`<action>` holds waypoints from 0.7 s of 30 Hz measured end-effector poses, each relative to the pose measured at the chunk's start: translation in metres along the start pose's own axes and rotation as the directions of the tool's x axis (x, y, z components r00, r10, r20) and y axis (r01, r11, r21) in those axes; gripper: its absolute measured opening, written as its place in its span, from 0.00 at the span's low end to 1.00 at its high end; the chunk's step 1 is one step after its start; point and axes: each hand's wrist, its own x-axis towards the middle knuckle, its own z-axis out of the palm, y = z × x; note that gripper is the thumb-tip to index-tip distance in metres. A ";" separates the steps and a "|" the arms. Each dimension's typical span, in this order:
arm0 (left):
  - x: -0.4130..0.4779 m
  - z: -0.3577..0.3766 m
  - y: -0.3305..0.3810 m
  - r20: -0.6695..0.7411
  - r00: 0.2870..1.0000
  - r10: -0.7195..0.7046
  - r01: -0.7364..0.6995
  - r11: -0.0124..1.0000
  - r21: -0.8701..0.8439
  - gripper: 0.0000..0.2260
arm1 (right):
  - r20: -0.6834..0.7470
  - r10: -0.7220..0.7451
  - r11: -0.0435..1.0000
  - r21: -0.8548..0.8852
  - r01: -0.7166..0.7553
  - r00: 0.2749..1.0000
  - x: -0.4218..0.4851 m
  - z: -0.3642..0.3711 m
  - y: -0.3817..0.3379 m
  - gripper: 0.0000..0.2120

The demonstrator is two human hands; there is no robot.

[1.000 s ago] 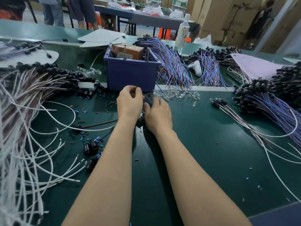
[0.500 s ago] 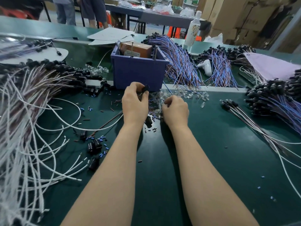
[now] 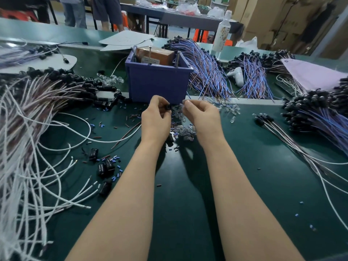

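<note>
Hands are both raised just in front of the blue square plastic bin (image 3: 160,83), on its near side, close together but not touching.

Left hand (image 3: 156,119): thumb and forefinger are curled, pinching a small black cylindrical cap (image 3: 168,107). The cap is held off the dark green surface (image 3: 244,166), directly before the bin's front wall.

Right hand (image 3: 203,115): fingertips are drawn together on a small clear piece (image 3: 182,104), too blurred to identify further. It sits just beside the cap; whether the two touch cannot be told.

Below the hands, on the near side of the bin, a loose heap of small clear bulbs (image 3: 185,129) lies on the surface.

Inside the bin stands a brown cardboard box (image 3: 156,56).

Left of the bin: a large spread of white wires (image 3: 28,147) and several loose black barrel-shaped holders (image 3: 105,166).

Right of the bin: bundles of blue and brown wires with black ends (image 3: 207,72), close to its side.

Behind the bin, to the right, a clear plastic bottle (image 3: 222,32) stands upright.
</note>
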 end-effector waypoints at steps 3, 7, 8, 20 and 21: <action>0.000 0.000 0.000 0.009 1.000 -0.013 0.013 1.000 -0.009 0.08 | 0.090 -0.003 0.999 0.037 0.000 0.996 -0.004 0.004 -0.004 0.08; -0.001 0.000 0.001 0.030 1.000 0.003 -0.003 1.000 -0.013 0.09 | -0.016 -0.139 0.984 -0.118 0.136 0.990 -0.007 0.009 -0.003 0.09; -0.001 0.001 0.001 0.032 0.999 0.010 -0.009 1.000 -0.012 0.09 | -0.039 -0.172 0.972 -0.169 0.163 0.984 -0.008 0.010 -0.002 0.10; -0.001 0.001 0.000 0.039 0.999 0.037 -0.038 0.999 0.024 0.09 | 0.060 -0.288 0.826 -0.488 0.280 0.956 -0.012 0.008 -0.006 0.06; -0.001 0.000 0.000 0.038 0.999 0.035 -0.036 0.999 0.029 0.09 | 0.067 -0.307 0.809 -0.507 0.297 0.950 -0.013 0.008 -0.007 0.06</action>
